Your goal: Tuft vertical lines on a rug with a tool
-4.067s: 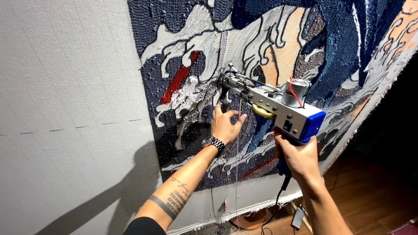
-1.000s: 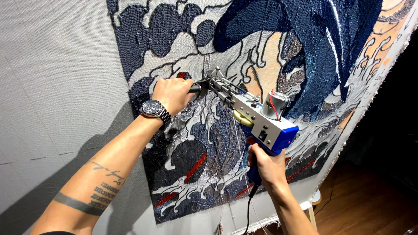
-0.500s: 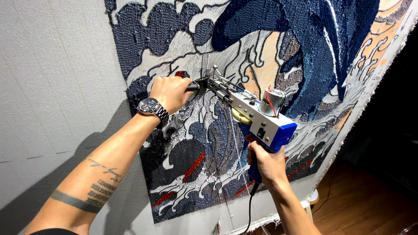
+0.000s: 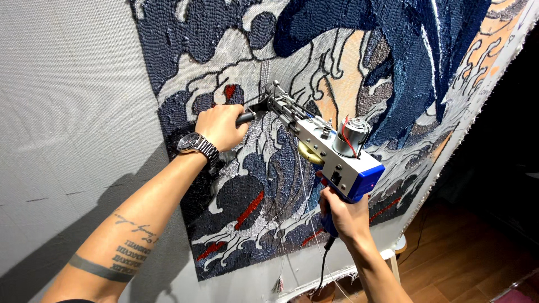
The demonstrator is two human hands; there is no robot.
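Note:
A blue and silver tufting gun (image 4: 331,151) is pressed nose-first against a stretched grey cloth (image 4: 73,112) bearing a tufted picture (image 4: 359,62) of dark blue, white, orange and red waves. My left hand (image 4: 220,127), with a metal watch on the wrist, grips the gun's black front handle near the needle. My right hand (image 4: 345,216) holds the blue rear grip below the motor. A thin pale yarn (image 4: 306,196) runs down from the gun, and a black cable (image 4: 324,264) hangs from the grip.
The bare grey cloth fills the left side, with my arm's shadow on it. A wooden floor (image 4: 466,264) shows at lower right, dark beyond the frame's edge. A pale wooden frame leg (image 4: 393,264) stands by the cloth's bottom corner.
Since four seconds ago the gun and both hands have shifted up and left across the picture. Over the last second they have barely moved.

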